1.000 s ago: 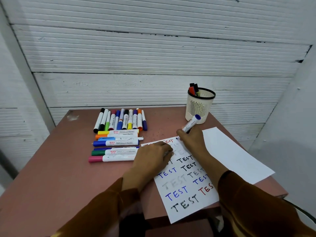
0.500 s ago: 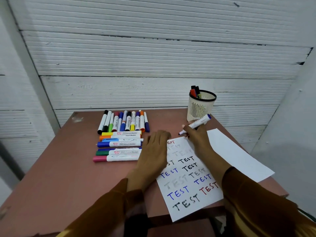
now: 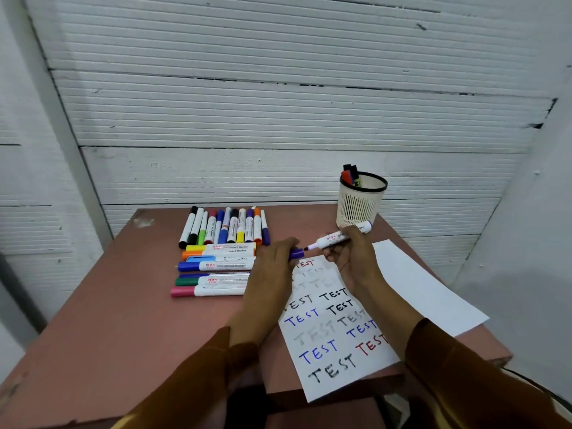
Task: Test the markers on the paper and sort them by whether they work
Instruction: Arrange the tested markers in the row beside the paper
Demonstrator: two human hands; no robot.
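My right hand [image 3: 353, 258] grips a white marker [image 3: 332, 239] with a purple end, held level above the top of the paper, its bare tip pointing left. My left hand [image 3: 275, 267] holds the purple cap [image 3: 296, 253] just left of that tip, a small gap between them. The test paper [image 3: 334, 329] lies under both hands, covered with "TEST" written in black, blue, red and faint grey. A row of thin markers [image 3: 226, 226] lies at the back of the table. A stack of thick markers [image 3: 213, 267] lies in front of them.
A white mesh cup [image 3: 360, 202] with a black rim stands at the back right and holds a few markers. A blank sheet [image 3: 424, 289] lies to the right of the test paper, near the table's right edge. The pink table [image 3: 108, 320] meets a white slatted wall behind.
My right hand lifted the marker off the paper and turned it level, tip to the left. My left hand left the paper and now holds the purple cap by the tip.
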